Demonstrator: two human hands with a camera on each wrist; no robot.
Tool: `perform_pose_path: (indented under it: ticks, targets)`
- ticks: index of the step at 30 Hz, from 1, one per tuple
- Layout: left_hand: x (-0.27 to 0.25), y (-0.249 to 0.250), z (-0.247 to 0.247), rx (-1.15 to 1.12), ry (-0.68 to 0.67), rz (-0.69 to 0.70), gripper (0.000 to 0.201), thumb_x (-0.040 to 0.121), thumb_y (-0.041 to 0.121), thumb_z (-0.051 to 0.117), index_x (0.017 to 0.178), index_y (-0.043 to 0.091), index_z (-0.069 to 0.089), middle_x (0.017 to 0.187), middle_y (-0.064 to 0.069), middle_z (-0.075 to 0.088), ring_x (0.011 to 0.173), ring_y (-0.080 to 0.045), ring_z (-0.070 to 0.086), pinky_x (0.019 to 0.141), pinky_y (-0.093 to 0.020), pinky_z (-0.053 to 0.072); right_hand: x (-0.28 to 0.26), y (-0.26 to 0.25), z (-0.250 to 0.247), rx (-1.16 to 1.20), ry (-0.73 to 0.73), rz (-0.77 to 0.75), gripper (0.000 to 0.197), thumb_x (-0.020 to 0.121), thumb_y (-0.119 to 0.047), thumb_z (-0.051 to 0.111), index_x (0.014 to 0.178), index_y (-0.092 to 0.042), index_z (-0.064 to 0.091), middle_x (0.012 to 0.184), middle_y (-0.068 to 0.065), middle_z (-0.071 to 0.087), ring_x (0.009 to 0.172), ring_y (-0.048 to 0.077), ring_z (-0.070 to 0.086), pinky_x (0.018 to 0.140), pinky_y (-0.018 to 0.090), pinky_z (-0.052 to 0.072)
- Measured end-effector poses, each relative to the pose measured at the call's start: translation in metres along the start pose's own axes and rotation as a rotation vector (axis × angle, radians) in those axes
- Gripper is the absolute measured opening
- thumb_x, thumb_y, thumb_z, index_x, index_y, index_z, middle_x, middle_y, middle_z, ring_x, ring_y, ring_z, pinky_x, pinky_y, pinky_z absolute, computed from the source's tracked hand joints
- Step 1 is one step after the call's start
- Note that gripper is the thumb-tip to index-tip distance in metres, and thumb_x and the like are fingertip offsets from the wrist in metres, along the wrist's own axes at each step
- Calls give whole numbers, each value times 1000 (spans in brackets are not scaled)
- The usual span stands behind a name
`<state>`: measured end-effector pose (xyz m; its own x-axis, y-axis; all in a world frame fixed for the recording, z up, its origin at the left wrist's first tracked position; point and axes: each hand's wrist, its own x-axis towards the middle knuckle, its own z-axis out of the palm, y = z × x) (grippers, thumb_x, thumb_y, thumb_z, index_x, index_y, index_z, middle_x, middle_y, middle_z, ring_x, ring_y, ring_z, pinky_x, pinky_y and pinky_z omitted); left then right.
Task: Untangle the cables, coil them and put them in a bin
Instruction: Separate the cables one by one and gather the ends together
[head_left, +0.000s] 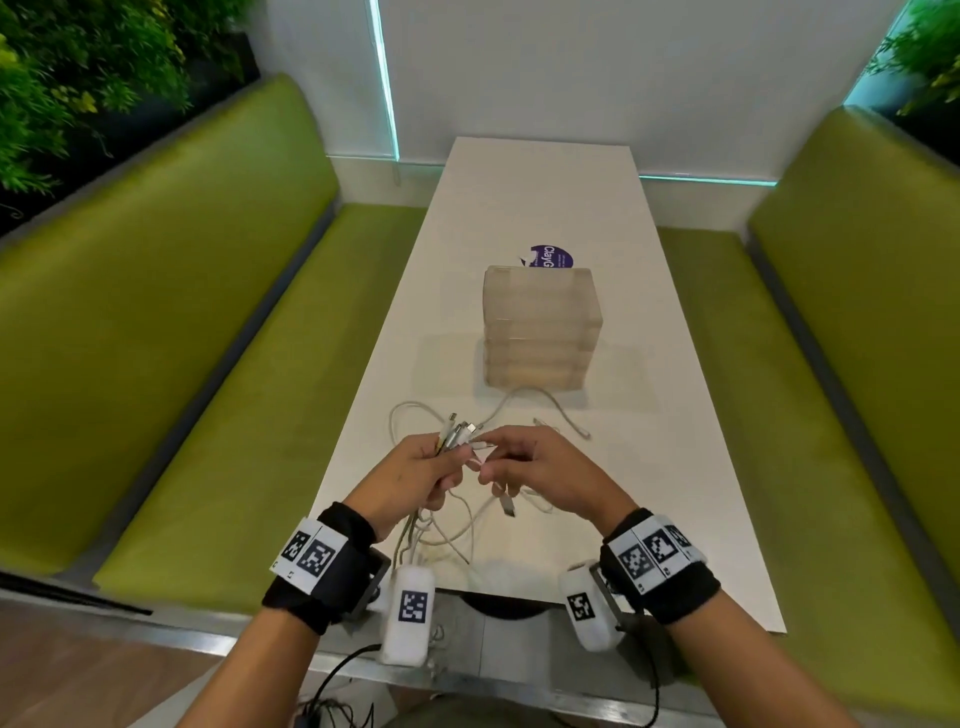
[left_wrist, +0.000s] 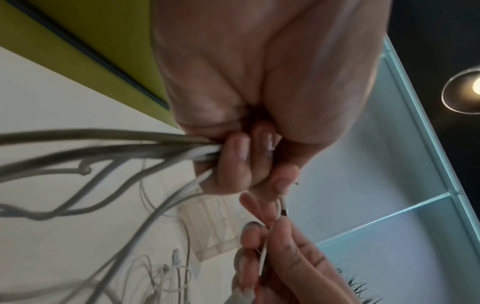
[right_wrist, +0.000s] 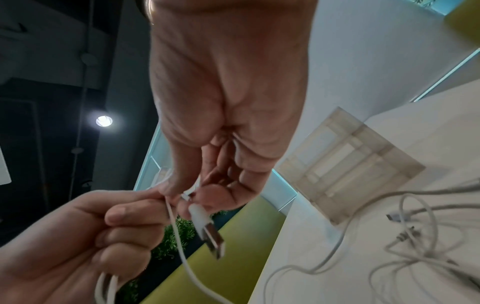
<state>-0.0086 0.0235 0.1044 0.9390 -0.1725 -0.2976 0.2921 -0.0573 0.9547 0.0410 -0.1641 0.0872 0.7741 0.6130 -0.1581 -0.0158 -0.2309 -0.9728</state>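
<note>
We stand at the near end of the white table (head_left: 519, 208), both hands raised just above it, with the tangle of white cables (head_left: 457, 525) trailing from our grip down onto the tabletop and a few loose loops lying farther out toward the bin (head_left: 540, 327), a translucent plastic box that sits in the middle of the table, well apart from our hands. Our left hand (head_left: 415, 473) has its fingers curled tight around a bundle of several cable ends, the plugs sticking up out of the fist. Our right hand (head_left: 540, 467) pinches one thin cable between thumb and fingertips, and a USB plug (right_wrist: 211, 236) hangs just below that pinch (the wrist view shows it best). We judge that we are at the untangling stage, with nothing coiled and nothing in the bin yet. The risk from here is pulling the single strand too hard while the left fist clamps everything else: that would cinch the knots below instead of freeing them. A sharp tug could also strain the plug where it joins the cable, or drag the loose loops off the table edge.
</note>
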Motion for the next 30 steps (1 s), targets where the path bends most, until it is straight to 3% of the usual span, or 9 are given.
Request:
perform_pose_path:
  ticks: [4,8,11,13,16,19,24,27,30]
  targets:
    - [-4,-3,1,-75,-19,5,25,98,17,49,87,10,70,54,1,37,48,-10,25,45,-19,23,0,2,7,-49,-158,41,28,90,-4,58,116,-13,64,77,1,64,64,10,60,66,23,50]
    - [-7,-4,6,-118,-66,5,23,97,17,48,92,3,66,52,3,38,47,-10,27,43,-19,23,3,7,17,-70,-255,100,24,90,-6,59,112,5,63,81,3,64,67,11,62,67,21,52]
    - [-11,-4,8,-92,-60,17,23,99,17,46,96,0,61,51,4,37,44,-8,29,43,-19,23,-2,11,26,-110,-375,132,20,90,-3,59,108,-8,68,79,6,62,66,13,61,64,18,50]
    - [-12,-4,5,-100,-26,16,22,99,16,44,92,1,59,51,5,37,43,-7,27,42,-18,23,-6,20,28,-190,-448,189,24,89,-2,59,111,-6,67,77,2,61,63,10,62,65,20,52]
    - [-12,-3,-1,-149,14,20,22,99,17,45,87,3,58,51,6,37,43,-7,24,41,-17,22,-13,39,29,-259,-464,293,22,88,0,59,108,-1,67,84,6,65,68,19,66,70,28,58]
    - [-11,-2,-3,-167,34,33,22,99,17,46,87,3,58,51,5,37,44,-7,25,41,-17,21,-21,54,34,-332,-471,355,21,85,1,60,104,-3,70,79,2,69,70,19,67,74,31,57]
    - [-9,-3,-5,-164,55,38,22,99,18,45,87,5,58,52,5,38,47,-9,22,41,-18,21,-27,70,42,-645,-410,368,23,81,-7,65,102,-12,74,98,7,74,79,11,61,77,25,49]
    - [-10,-6,-11,-171,92,33,22,99,19,46,87,6,59,52,5,38,48,-10,21,41,-18,22,-34,81,41,-578,-409,465,21,85,-10,65,105,-10,71,92,7,73,67,10,62,77,28,54]
    - [-13,-9,-21,-199,140,32,22,99,18,47,85,7,59,53,4,38,48,-9,21,40,-18,23,-40,88,35,-688,-485,530,20,85,-22,66,100,-9,73,71,1,66,53,10,54,68,29,50]
